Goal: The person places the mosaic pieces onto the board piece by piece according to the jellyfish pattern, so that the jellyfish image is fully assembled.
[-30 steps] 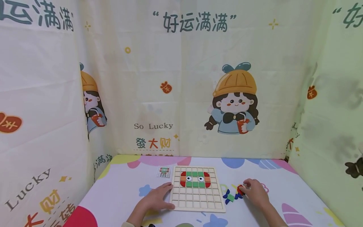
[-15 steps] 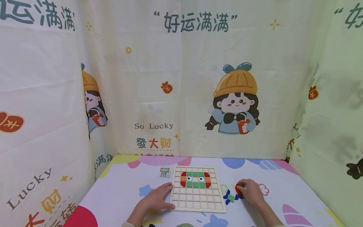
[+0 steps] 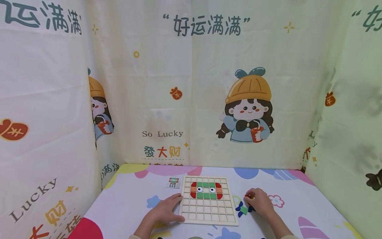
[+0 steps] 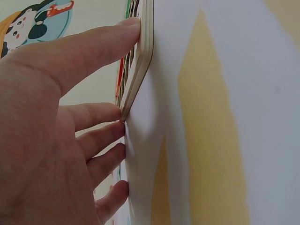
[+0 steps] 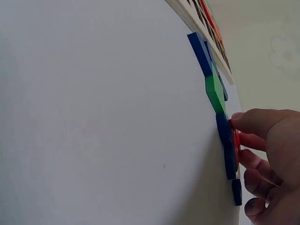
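A wooden grid board [image 3: 206, 217] lies on the table, its upper rows filled with green, red and orange tiles and two eye tiles. My left hand [image 3: 167, 209] touches the board's left edge with thumb and fingertips, fingers fairly straight and spread. To the right of the board, my right hand [image 3: 260, 201] pinches a red tile [image 5: 236, 152] between thumb and fingers; its full shape is partly covered. Just beneath lie a green square tile [image 5: 215, 91] and several blue tiles [image 5: 201, 54], some half hidden by the hand in the head view.
A small picture card [image 3: 173, 182] with a coloured grid figure lies beside the board's upper left corner. Printed cloth walls [image 3: 206, 149] rise behind and at both sides of the patterned table [image 3: 125, 199].
My right hand has moved a little left toward the board with the red tile, now over the blue tiles. My left hand stays at the board's edge.
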A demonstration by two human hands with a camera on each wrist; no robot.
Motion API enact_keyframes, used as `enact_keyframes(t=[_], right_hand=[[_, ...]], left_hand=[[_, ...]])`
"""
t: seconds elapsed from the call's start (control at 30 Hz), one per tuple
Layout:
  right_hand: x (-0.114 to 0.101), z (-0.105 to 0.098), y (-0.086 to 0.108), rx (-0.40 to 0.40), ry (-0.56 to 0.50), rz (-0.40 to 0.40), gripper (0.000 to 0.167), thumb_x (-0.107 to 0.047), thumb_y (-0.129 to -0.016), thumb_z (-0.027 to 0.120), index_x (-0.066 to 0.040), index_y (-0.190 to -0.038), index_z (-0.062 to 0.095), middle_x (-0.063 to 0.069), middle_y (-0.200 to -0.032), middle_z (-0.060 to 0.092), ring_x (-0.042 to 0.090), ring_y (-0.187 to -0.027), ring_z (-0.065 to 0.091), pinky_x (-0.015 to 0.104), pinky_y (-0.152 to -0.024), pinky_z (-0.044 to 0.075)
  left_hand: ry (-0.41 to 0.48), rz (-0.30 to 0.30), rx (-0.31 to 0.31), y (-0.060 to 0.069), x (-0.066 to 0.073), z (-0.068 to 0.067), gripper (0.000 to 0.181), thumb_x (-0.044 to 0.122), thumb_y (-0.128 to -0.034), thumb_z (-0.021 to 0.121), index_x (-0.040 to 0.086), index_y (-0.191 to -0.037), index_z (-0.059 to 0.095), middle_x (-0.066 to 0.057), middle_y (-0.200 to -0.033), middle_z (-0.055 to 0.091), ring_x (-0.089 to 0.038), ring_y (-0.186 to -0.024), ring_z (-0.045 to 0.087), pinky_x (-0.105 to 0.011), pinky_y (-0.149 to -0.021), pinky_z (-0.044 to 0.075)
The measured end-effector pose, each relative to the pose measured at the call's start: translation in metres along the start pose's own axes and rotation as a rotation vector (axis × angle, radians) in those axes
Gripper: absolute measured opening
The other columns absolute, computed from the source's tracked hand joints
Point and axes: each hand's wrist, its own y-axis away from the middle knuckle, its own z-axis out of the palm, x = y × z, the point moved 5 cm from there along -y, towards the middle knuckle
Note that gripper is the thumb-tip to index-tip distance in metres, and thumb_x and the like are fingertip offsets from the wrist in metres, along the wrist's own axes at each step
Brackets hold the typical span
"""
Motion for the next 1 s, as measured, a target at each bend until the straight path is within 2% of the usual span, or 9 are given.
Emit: enact_keyframes(t=[0.13,0.23,0.37,0.5,0.57,0.73,1.0], right_hand=[[-0.004,-0.001,-0.001,0.001,-0.010,-0.038,0.014,-0.010,-0.079,0.074,-0.009,-0.093,0.072,0.005,-0.091,0.065,0.020,-0.086,0.057,0.048,-0.085,0.052],[-0.006,-0.001,-0.002,-0.008,-0.049,-0.061,0.021,0.000,-0.076,0.069,-0.009,-0.094,0.073,0.007,-0.099,0.067,0.022,-0.090,0.058,0.052,-0.091,0.050],[-0.004,0.000,-0.003,-0.028,-0.080,-0.050,0.027,0.005,-0.075,0.066,-0.008,-0.098,0.072,0.009,-0.105,0.067,0.021,-0.087,0.055,0.045,-0.084,0.051],[0.001,0.001,-0.005,-0.030,-0.057,-0.005,0.025,-0.006,-0.079,0.074,-0.003,-0.104,0.070,0.009,-0.101,0.066,0.020,-0.085,0.055,0.046,-0.083,0.053],[0.003,0.002,-0.005,-0.026,-0.038,0.013,0.025,-0.011,-0.080,0.077,-0.002,-0.103,0.070,0.008,-0.095,0.065,0.020,-0.085,0.055,0.048,-0.086,0.053],[0.004,0.003,-0.004,-0.027,-0.025,0.021,0.019,-0.012,-0.080,0.076,-0.002,-0.096,0.072,0.005,-0.087,0.063,0.018,-0.080,0.053,0.043,-0.081,0.054],[0.000,0.002,-0.003,0.001,-0.006,-0.017,0.019,-0.016,-0.077,0.077,-0.003,-0.089,0.071,0.003,-0.080,0.058,0.016,-0.074,0.051,0.029,-0.065,0.047]], left_hand=[[0.000,0.001,0.005,0.000,0.001,-0.001,0.084,0.051,-0.0755,0.075,0.013,-0.144,0.045,-0.006,-0.154,0.039,-0.037,-0.140,0.037,-0.063,-0.108,0.035],[-0.001,0.000,0.007,0.000,0.001,0.000,0.084,0.051,-0.0755,0.075,0.013,-0.144,0.045,-0.007,-0.154,0.040,-0.037,-0.140,0.038,-0.063,-0.108,0.035],[-0.001,0.001,0.008,0.000,0.001,0.000,0.085,0.051,-0.0757,0.075,0.012,-0.144,0.045,-0.007,-0.153,0.040,-0.037,-0.140,0.038,-0.062,-0.108,0.035],[0.003,0.003,0.005,0.000,0.001,0.001,0.085,0.052,-0.0754,0.075,0.012,-0.144,0.045,-0.007,-0.153,0.040,-0.037,-0.140,0.038,-0.063,-0.108,0.035],[0.000,0.006,0.007,0.000,0.001,0.001,0.085,0.052,-0.0752,0.075,0.012,-0.144,0.045,-0.007,-0.153,0.040,-0.038,-0.139,0.038,-0.063,-0.108,0.035],[-0.010,0.006,0.013,0.000,0.001,0.002,0.085,0.051,-0.0752,0.075,0.013,-0.144,0.045,-0.007,-0.153,0.040,-0.037,-0.139,0.039,-0.063,-0.108,0.036],[0.000,-0.002,0.013,-0.001,-0.001,0.003,0.084,0.051,-0.0751,0.075,0.014,-0.144,0.045,-0.007,-0.153,0.040,-0.038,-0.140,0.038,-0.063,-0.108,0.035]])
